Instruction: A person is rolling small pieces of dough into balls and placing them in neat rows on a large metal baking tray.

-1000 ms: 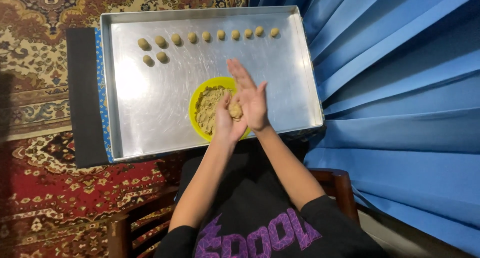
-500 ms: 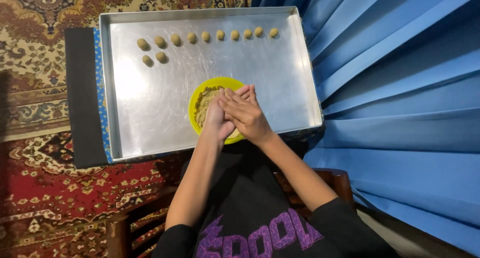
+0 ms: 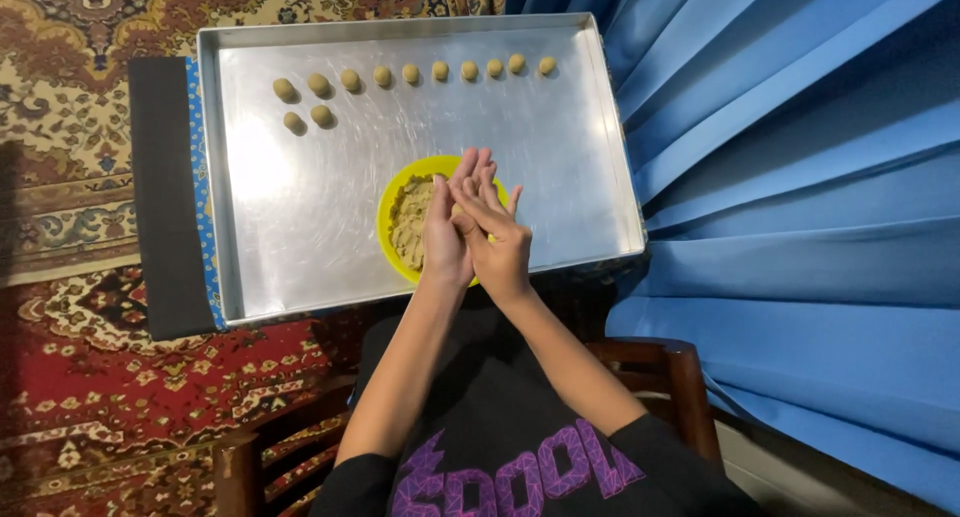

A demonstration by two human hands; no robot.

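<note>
Over the metal tray (image 3: 300, 207), left hand (image 3: 445, 239) and right hand (image 3: 500, 245) press flat together (grip contents hidden).

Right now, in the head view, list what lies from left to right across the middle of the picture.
Patterned carpet → black cloth strip → metal baking tray → yellow bowl of dough → left hand pressed against right hand → blue curtain.

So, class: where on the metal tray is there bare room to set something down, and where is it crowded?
Bare: the tray left of the yellow bowl, and between dough balls and bowl. Crowded: the top edge, and the bowl under both hands.
</note>
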